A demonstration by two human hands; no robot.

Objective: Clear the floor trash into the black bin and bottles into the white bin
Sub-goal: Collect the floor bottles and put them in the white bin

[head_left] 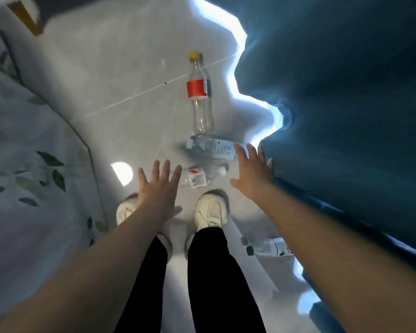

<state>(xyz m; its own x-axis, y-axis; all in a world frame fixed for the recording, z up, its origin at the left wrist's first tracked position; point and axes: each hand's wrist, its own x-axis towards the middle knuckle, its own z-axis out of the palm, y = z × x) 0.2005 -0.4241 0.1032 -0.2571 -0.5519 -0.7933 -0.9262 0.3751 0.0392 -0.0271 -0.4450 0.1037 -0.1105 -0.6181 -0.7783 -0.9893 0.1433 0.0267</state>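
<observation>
1. Head view, the hands: the left hand [159, 186] is spread, with fingers straight and apart, and holds nothing. It hangs over the clear end of the small white-capped bottle [201, 176]. The right hand [252, 173] is also spread and empty. Its fingertips are over the labelled end of the pale-blue bottle [210, 147], and its outer edge is close against the blue curtain [346, 116]. I cannot tell whether either hand touches a bottle.
2. Why they are held so: two open hands over two bottles look like a reach for one in each hand, which would save a walk to the white bin.
3. The bottles: from the shoes [211, 210], three lie on the grey floor [118, 80] toward twelve o'clock.
   - The white-capped one is nearest and lies crosswise.
   - The pale-blue one is just beyond it, also crosswise.
   - The tall red-label bottle [198, 92] with a yellow cap points away, its base at the pale-blue one.
   - Green-capped bottles [265, 247] lie at four o'clock from the shoes, at the curtain's hem and partly hidden by the right forearm.
4. The bins: neither the black nor the white bin is in view, so every bottle seen is not yet sorted.
5. The surroundings: a leaf-patterned bedcover [22, 164] fills nine o'clock. The floor strip between it and the curtain is narrow, which likely explains why the bottles lie in a line.
</observation>
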